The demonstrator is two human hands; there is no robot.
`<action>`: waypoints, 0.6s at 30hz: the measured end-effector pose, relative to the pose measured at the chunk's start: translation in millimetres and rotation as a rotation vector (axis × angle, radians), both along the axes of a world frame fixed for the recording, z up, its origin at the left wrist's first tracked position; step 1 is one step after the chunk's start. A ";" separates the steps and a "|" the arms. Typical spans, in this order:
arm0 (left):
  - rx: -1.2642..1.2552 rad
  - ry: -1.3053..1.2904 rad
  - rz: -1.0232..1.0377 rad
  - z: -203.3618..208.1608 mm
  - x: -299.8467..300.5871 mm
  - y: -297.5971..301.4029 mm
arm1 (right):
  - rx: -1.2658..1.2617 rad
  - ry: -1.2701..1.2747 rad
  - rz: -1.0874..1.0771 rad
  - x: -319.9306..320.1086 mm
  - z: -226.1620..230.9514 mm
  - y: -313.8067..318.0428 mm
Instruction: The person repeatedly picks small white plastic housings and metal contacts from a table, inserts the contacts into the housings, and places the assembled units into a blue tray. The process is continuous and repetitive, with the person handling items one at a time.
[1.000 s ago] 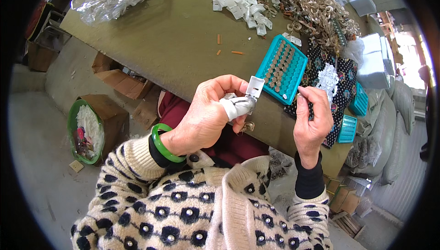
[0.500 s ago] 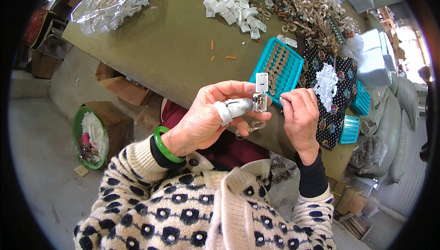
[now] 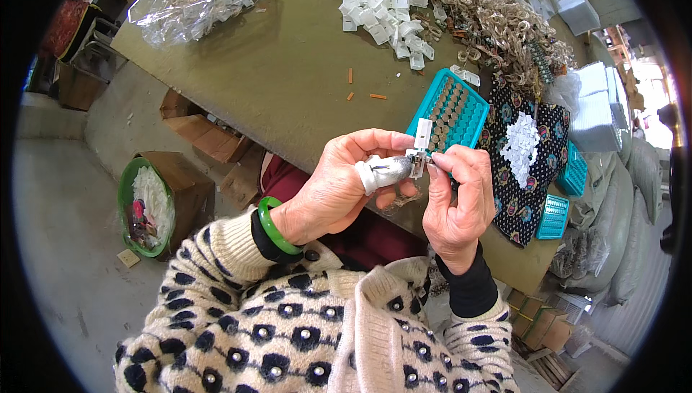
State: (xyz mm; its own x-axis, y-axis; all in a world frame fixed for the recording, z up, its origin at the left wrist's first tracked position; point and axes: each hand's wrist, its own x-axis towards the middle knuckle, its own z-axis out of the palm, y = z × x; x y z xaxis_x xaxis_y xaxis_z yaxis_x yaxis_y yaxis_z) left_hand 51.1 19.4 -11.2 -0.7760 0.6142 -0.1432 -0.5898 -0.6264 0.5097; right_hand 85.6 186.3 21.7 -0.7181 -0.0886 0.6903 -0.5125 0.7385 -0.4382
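Observation:
A small white plastic case [image 3: 424,133] with its hinged lid swung up is gripped by my left hand [image 3: 335,180], whose thumb wears a silver wrapping. Metal parts show inside the case. Thin, clear-coated wire [image 3: 404,197] hangs below those fingers. My right hand [image 3: 461,198] is pinched closed, its fingertips touching the case's right side; whatever lies between them is too small to make out. Just beyond both hands lies a teal tray [image 3: 478,122] with rows of round coin-like discs [image 3: 448,104].
Loose white cases [image 3: 382,11] are heaped at the far side, beside tangled wires [image 3: 497,25]. White tabs [image 3: 520,144] lie on a patterned black cloth [image 3: 530,202] to the right. Orange strips [image 3: 378,96] and a clear bag [image 3: 205,3] are on the table. A green basin [image 3: 126,213] stands lower left.
My right hand has moved left, bringing its pinched fingertips to the white case. My left hand still holds the case, now slightly turned. The whole view has shifted a little.

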 end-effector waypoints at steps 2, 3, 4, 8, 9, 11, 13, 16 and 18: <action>0.002 -0.011 0.002 0.6 0.4 -0.4 | 0.023 0.019 -0.009 -0.3 -1.6 -2.3; 0.010 -0.010 0.006 1.1 0.6 -0.7 | 0.030 0.027 -0.015 -0.3 -1.8 -3.4; 0.018 -0.009 0.011 1.7 0.9 -1.1 | 0.046 0.024 -0.008 -0.4 -1.6 -4.5; -0.010 -0.057 0.052 5.0 3.1 -3.2 | 0.069 -0.045 0.060 -1.8 4.8 -6.3; -0.030 -0.047 0.045 5.4 2.6 -4.6 | 0.068 -0.079 0.087 -2.2 7.8 -5.6; -0.047 -0.012 0.037 5.8 1.0 -7.1 | 0.049 -0.160 0.136 -3.1 13.5 -4.6; -0.053 -0.007 0.020 6.1 1.5 -8.8 | -0.021 -0.301 0.166 -2.2 18.9 -3.4; -0.035 0.062 0.011 5.0 1.8 -10.5 | -0.988 -0.775 0.245 3.4 20.5 -8.4; -0.018 0.104 0.033 4.0 3.0 -10.8 | -1.225 -0.879 0.337 4.2 19.4 -10.5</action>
